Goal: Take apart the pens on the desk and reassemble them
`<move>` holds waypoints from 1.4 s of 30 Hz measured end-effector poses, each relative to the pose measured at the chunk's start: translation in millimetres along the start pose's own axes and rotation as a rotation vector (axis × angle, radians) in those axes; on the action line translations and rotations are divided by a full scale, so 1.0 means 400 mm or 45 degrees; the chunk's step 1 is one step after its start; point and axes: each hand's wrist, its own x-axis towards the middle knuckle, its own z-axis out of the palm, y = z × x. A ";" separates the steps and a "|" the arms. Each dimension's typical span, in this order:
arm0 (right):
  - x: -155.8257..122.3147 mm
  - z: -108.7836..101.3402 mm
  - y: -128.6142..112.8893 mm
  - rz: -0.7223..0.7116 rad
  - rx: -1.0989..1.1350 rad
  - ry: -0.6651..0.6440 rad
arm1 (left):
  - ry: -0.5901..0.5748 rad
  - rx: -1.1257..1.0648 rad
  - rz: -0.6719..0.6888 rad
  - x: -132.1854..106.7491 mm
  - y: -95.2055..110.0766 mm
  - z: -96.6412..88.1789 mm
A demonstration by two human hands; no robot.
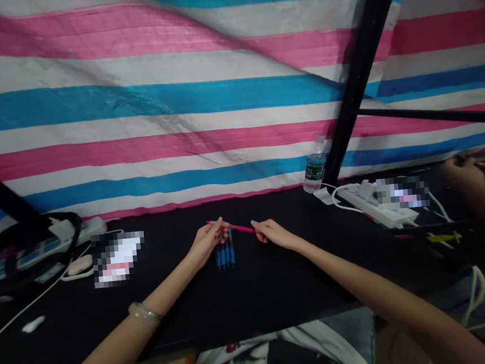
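Head cam: L hand (pixel 208 241) has fingers curled, gripping slim pink plastic pen (pixel 238 226) near one end; R hand (pixel 274 235) pinches other end w/ fingertips. Pen held above black tabletop (pixel 285 280), just past row of small blue plastic sticks (pixel 224 254) by L hand.

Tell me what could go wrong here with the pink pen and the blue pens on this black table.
The left hand and right hand both pinch the slim pink pen, so it might slip and drop onto the blue pens just below. The left hand's fingers also sit close above those pens and could knock them out of line. Further off, the water bottle stands near the power strip, which could get wet if it tipped.
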 end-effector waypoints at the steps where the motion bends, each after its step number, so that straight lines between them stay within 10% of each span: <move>1: 0.002 -0.002 0.003 0.003 0.021 0.003 | 0.013 -0.014 0.013 0.000 0.002 -0.001; 19: 0.011 -0.010 0.019 0.028 0.064 -0.015 | 0.303 0.305 0.500 -0.033 0.023 0.021; 42: 0.006 -0.007 0.006 0.035 0.024 -0.018 | 0.428 0.158 0.514 -0.016 0.010 -0.004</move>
